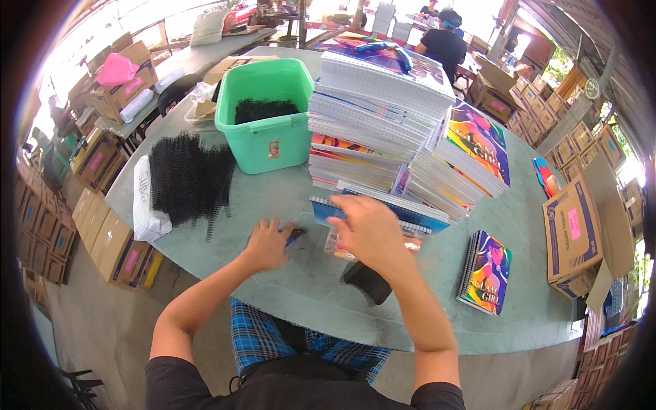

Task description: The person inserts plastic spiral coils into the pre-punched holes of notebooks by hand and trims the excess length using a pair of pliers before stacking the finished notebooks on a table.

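Note:
My left hand (268, 246) rests on the table with its fingers spread, touching a small blue-handled tool (294, 236) that looks like pliers. My right hand (371, 231) curls round a blue-covered spiral notebook (321, 209), thumb on the near side; part of the grip is hidden. A black coil end sticks out to the notebook's left. Beneath that hand are a patterned cover (335, 244), partly hidden, and a black block (369, 281). Just behind rise tall stacks of unbound notebooks (379, 102). A finished spiral notebook (486, 272) lies to the right.
A green bin (270, 147) holding black coils stands at the back left. Beside it, a heap of black spiral coils (190, 179) lies on a white wrapper (145, 205). An open carton (574, 236) stands at the right edge. Another person (445, 44) is at the back.

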Available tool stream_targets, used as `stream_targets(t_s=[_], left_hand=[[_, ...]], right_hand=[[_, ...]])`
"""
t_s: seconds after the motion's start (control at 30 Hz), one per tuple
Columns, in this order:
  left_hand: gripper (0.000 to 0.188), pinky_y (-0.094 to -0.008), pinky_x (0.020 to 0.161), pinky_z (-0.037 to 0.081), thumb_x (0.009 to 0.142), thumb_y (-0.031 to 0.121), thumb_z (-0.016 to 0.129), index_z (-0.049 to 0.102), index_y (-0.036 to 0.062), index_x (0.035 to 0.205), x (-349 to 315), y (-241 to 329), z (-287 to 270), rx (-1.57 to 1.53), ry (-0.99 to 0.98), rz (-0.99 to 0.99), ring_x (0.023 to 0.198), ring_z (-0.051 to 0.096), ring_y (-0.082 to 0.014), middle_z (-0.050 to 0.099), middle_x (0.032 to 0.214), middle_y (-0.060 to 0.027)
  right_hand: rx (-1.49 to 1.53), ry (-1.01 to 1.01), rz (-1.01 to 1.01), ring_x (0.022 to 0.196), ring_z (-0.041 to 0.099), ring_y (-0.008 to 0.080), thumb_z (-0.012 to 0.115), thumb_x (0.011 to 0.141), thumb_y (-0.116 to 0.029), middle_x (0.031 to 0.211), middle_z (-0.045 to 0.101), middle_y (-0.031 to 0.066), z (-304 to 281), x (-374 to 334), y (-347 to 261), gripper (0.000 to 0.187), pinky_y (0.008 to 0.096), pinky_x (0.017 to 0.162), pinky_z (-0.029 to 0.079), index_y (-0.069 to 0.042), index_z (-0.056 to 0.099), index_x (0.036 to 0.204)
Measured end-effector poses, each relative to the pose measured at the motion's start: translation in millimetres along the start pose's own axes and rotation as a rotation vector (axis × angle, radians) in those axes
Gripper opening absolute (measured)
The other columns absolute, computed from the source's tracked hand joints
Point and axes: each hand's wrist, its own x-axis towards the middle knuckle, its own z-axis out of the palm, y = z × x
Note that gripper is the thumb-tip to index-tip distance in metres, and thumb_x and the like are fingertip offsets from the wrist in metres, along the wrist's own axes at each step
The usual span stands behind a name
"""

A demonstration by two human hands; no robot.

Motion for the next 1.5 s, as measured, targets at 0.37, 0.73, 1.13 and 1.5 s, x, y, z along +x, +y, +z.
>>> stream_targets(t_s=[0.37,0.73,1.13,1.5], left_hand=[[0.039,-0.0318,0.063,0.046,0.084,0.023,0.041,0.052,-0.0045,0.110,1.2,32.2,-74.0,-1.012,-0.044,-0.065,0.072,0.058,-0.0189,0.060,0.081,-0.0123],[0.040,-0.0402,0.059,0.044,0.091,0.034,0.048,0.056,-0.0042,0.082,8.1,31.8,-82.7,-0.694,0.055,-0.040,0.061,0.057,-0.0305,0.056,0.064,-0.0176],[0.037,-0.0373,0.062,0.045,0.092,0.033,0.049,0.054,-0.0021,0.104,3.3,31.8,-76.8,-1.096,-0.155,-0.136,0.068,0.060,-0.0230,0.063,0.076,-0.0125],[0.021,-0.0300,0.062,0.045,0.080,0.019,0.063,0.061,-0.0005,0.088,11.4,8.9,-65.4,-0.748,-0.028,-0.007,0.067,0.056,-0.0139,0.061,0.073,-0.0072]], right_hand=[[0.309,-0.163,0.132,0.072,0.059,0.0214,0.061,0.077,-0.001,0.093,0.066,0.0109,21.6,41.4,9.4,0.033,0.0318,0.068,0.046,-0.013,0.068,0.107],[0.284,-0.145,-0.045,0.077,0.058,0.0189,0.061,0.077,0.001,0.098,0.063,0.0095,26.2,38.0,7.8,0.027,0.0287,0.071,0.047,-0.008,0.068,0.102],[0.207,0.019,0.193,0.071,0.056,0.0191,0.072,0.069,-0.008,0.097,0.052,0.0082,32.2,33.7,1.3,0.018,0.0311,0.066,0.047,0.004,0.064,0.080],[0.098,0.065,0.089,0.082,0.062,0.0285,0.065,0.074,-0.013,0.109,0.053,0.0068,26.4,31.9,7.8,0.013,0.0390,0.071,0.050,-0.004,0.066,0.084]])
